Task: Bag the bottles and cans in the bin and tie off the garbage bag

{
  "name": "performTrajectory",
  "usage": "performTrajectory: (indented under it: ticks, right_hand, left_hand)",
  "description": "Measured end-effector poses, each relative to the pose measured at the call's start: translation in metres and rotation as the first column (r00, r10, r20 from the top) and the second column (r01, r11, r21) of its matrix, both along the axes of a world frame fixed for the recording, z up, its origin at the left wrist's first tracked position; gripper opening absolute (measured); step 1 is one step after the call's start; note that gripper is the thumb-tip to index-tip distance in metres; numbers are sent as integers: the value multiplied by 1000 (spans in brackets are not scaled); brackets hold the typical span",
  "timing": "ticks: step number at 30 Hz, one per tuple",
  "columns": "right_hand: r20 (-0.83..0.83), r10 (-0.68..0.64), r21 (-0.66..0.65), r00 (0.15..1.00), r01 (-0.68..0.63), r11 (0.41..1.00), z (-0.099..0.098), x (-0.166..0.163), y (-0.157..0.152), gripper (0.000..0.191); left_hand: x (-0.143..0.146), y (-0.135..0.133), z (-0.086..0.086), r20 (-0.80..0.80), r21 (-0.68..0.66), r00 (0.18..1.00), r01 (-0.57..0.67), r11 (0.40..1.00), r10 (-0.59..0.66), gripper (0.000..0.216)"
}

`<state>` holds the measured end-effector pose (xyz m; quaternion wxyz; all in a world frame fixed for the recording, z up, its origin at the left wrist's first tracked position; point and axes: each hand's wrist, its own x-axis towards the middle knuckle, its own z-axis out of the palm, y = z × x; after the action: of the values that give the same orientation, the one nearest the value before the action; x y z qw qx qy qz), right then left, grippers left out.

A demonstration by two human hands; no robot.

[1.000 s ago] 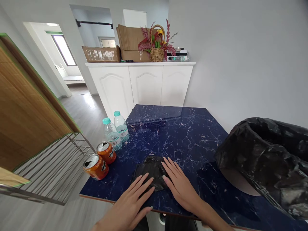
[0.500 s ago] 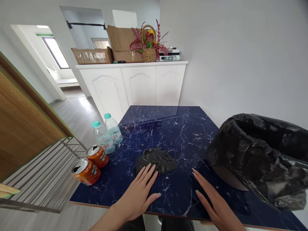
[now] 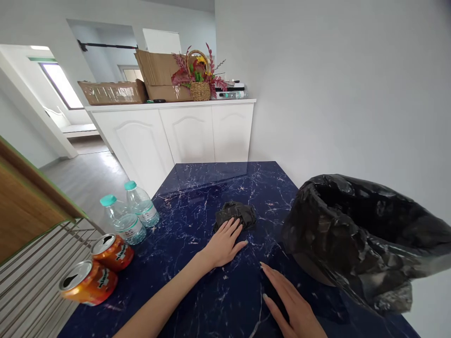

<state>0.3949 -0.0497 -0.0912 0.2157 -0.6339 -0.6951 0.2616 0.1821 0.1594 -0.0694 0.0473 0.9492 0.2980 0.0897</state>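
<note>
A crumpled black plastic bag [image 3: 243,212] lies on the dark blue marbled table [image 3: 190,225]. My left hand [image 3: 223,244] rests palm down with its fingers stretched over the near part of the bag. To its right, my right hand [image 3: 291,300] is held low at the table's near side, fingers extended and thumb apart, with nothing in it. Closest to that hand stands a bin [image 3: 312,267], lined with a large black bin liner [image 3: 324,230] that hangs over its rim.
Along the left edge stand two clear water bottles [image 3: 125,223] with teal caps and two opened orange drink cans [image 3: 114,253]. A metal rack [image 3: 42,281] is beside the table. Behind is a white cabinet [image 3: 134,136] bearing cardboard boxes [image 3: 112,93] and a flower basket [image 3: 200,91].
My left hand has slid forward and right with the black bag, which now looks more bunched up. My right hand stays low near the bin. The view has shifted a little to the right.
</note>
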Motion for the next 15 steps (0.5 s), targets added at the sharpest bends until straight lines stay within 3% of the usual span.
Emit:
performTrajectory:
  ticks: [3, 6, 15]
  right_hand:
    - [9, 10, 48, 1000, -11, 999, -2, 2, 1, 62]
    - [20, 8, 74, 1000, -10, 997, -3, 2, 3, 63]
    - [83, 21, 218, 996, -38, 975, -8, 0, 4, 65]
  left_hand:
    - [38, 21, 1, -12, -40, 1000, 16, 999, -17, 74]
    - [54, 27, 3, -11, -46, 999, 42, 998, -43, 75]
    - [-21, -20, 11, -7, 74, 998, 69, 995, -69, 67]
